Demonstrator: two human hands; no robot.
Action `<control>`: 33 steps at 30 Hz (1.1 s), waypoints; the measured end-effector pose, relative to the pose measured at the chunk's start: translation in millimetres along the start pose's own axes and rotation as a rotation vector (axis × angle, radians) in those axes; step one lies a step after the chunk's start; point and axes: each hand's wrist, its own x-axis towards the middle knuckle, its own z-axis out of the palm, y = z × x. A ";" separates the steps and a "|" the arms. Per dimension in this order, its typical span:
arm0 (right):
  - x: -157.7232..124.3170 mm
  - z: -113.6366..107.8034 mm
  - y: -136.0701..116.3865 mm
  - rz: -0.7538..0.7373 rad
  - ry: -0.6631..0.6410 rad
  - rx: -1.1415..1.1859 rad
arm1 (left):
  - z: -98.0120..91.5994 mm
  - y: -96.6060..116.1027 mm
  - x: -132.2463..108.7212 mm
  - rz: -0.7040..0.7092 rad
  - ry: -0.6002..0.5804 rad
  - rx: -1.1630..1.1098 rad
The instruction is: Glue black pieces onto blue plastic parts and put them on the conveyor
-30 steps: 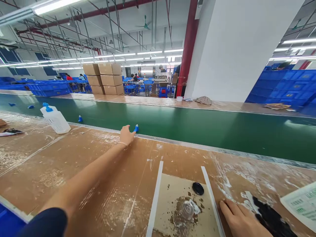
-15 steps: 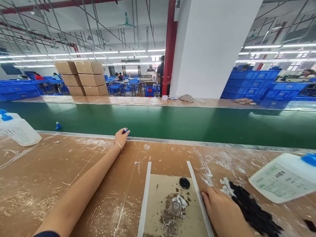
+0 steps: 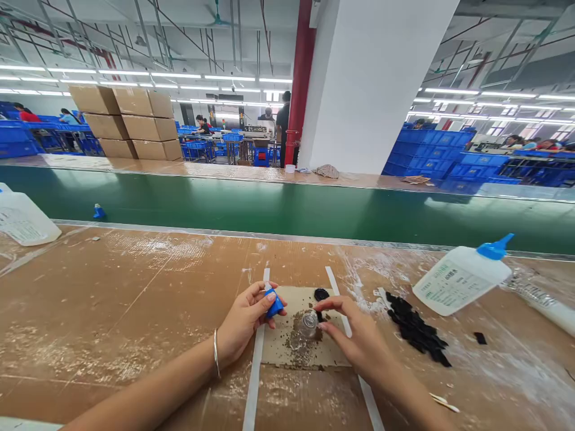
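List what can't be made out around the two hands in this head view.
- Blue piece: the left hand fingers wrap it, so its shape is partly hidden.
- Small clear part: transparent and small; the right hand covers one side.
- Label on the white bottle: print too small to read.
- Second bottle: cut off by the left edge.

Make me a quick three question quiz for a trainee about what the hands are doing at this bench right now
1. True or false: the left hand holds a small blue part.
2. What does the right hand touch? A) the white bottle B) the small clear piece C) the cardboard boxes
3. Fill in: the pile of black pieces lies between the beige pad and the white ____.

Key: 1 true. 2 B. 3 bottle.
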 end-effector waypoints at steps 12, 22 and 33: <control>6.9 4.5 -13.3 -0.086 -0.154 -0.018 | -8.0 -3.0 2.5 -0.018 -0.040 -0.054; 6.3 4.6 -20.0 -0.036 -0.137 0.097 | -6.1 -2.3 0.7 -0.037 -0.031 -0.018; 6.9 17.1 -37.1 0.241 0.007 1.148 | 5.9 1.1 -17.8 -0.091 -0.313 -0.163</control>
